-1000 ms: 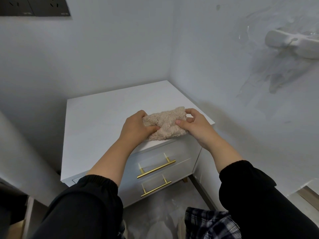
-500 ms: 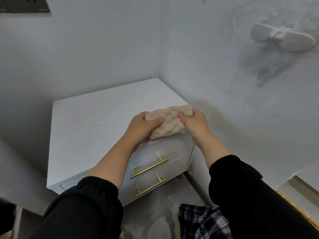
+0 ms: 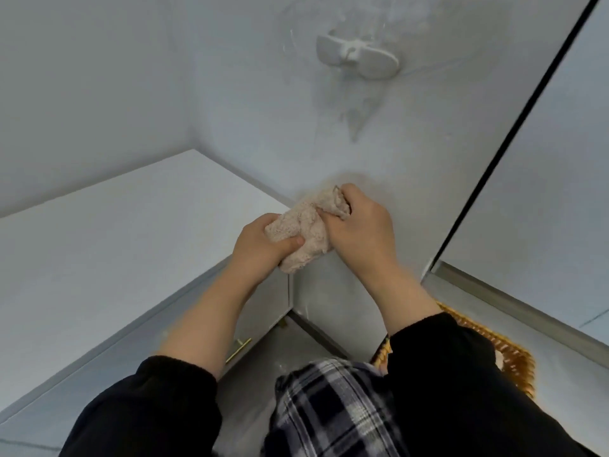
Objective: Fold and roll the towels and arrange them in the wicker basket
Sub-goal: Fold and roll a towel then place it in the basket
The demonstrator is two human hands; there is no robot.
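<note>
- Wicker basket sits low on the floor at the person's right. Only a stretch of its woven rim shows past the right sleeve, and its inside is hidden, so I cannot tell what it already holds.
- Towel, a beige bundle that looks rolled, is held in the air over the corner of the white counter, close to the wall. Its long axis slants from low and near on the left to high and far on the right.
- Basket lies down and to the right of the towel, well apart, so the coming move is probably a lowering swing to that side.
- Right hand is curled round the far upper end and is the nearer one to the basket.
- Left hand clasps the near lower end, thumb across the front.
</note>
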